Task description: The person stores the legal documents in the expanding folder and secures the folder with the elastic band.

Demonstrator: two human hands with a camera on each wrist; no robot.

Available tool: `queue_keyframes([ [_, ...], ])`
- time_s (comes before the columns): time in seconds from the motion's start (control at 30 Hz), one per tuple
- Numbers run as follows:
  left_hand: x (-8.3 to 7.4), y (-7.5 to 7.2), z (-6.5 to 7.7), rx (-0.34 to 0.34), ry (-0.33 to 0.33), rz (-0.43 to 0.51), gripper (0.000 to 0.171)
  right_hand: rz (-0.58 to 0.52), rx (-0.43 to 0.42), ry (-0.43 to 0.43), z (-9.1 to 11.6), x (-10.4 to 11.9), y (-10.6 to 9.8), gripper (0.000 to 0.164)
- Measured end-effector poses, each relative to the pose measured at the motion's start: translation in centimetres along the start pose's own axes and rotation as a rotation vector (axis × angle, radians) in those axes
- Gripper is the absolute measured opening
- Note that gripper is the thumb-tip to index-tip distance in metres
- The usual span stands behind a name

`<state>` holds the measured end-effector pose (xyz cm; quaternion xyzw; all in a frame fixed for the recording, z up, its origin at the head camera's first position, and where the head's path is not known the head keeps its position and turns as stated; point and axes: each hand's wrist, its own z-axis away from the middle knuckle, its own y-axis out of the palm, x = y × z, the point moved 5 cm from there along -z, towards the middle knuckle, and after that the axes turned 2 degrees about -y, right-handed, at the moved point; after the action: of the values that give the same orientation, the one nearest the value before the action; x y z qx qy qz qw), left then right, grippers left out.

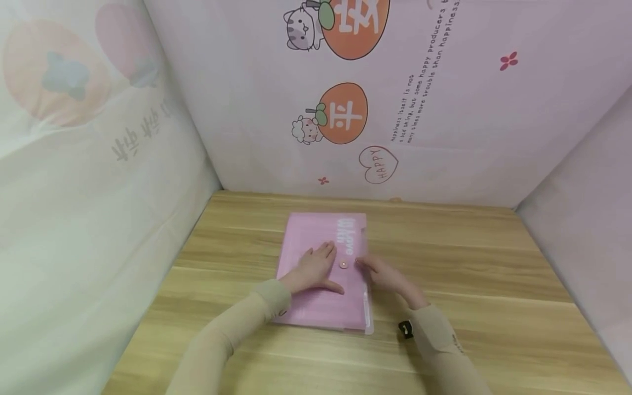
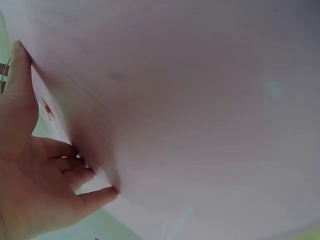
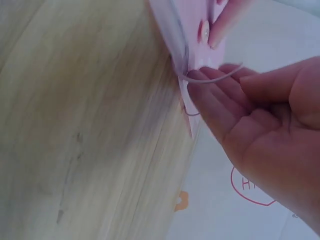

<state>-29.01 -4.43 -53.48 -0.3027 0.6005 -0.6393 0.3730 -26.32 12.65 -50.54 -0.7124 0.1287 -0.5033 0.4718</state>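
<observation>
A pink translucent folder (image 1: 316, 312) with white lettering and a small round button (image 1: 343, 264) lies on the wooden table. My left hand (image 1: 312, 269) rests spread on its cover, left of the button, fingers straight; the left wrist view shows the fingertips of that hand (image 2: 45, 165) touching the pink surface. At the folder's right edge, my right hand (image 1: 387, 274) has its fingers bent around a thin cord (image 3: 215, 80). In the right wrist view the cord curves from the folder edge across the fingertips of the right hand (image 3: 265, 115), with the thumb close by.
Wood-grain table (image 1: 469, 263) surrounds the folder. A printed cloth wall (image 1: 444, 164) rises behind, with further cloth on the left (image 1: 123, 219) and right (image 1: 592, 192). A small black item (image 1: 406, 329) shows beside the right sleeve.
</observation>
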Motion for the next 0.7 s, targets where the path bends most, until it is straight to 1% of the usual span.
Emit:
queue_keyframes([
  [0.07, 0.1, 0.1, 0.0, 0.014, 0.013, 0.032, 0.126, 0.040, 0.035, -0.002, 0.2, 0.0, 0.1, 0.037],
  [0.17, 0.8, 0.4, 0.0, 0.044, 0.067, 0.062, 0.120, 0.070, 0.071, 0.001, 0.3, 0.0, 0.3, 0.038],
  [0.27, 2.1, 0.3, 0.5, 0.073, 0.128, 0.100, 0.114, 0.056, 0.087, 0.008, 0.2, 0.1, 0.4, 0.039],
  [0.4, 4.2, 0.2, 1.4, 0.110, 0.150, 0.133, 0.112, 0.041, 0.110, 0.018, 0.3, 0.3, 0.4, 0.039],
  [0.47, 5.0, 0.2, 1.8, 0.110, 0.157, 0.139, 0.113, 0.047, 0.121, 0.015, 0.3, 0.3, 0.4, 0.040],
  [0.53, 5.5, 0.2, 2.0, 0.099, 0.182, 0.142, 0.113, 0.048, 0.130, 0.019, 0.3, 0.3, 0.4, 0.041],
  [0.63, 5.9, 0.2, 2.2, 0.076, 0.225, 0.156, 0.113, 0.052, 0.142, 0.032, 0.4, 0.4, 0.3, 0.041],
  [0.7, 6.0, 0.2, 2.3, 0.072, 0.240, 0.161, 0.113, 0.060, 0.146, 0.035, 0.4, 0.5, 0.2, 0.041],
])
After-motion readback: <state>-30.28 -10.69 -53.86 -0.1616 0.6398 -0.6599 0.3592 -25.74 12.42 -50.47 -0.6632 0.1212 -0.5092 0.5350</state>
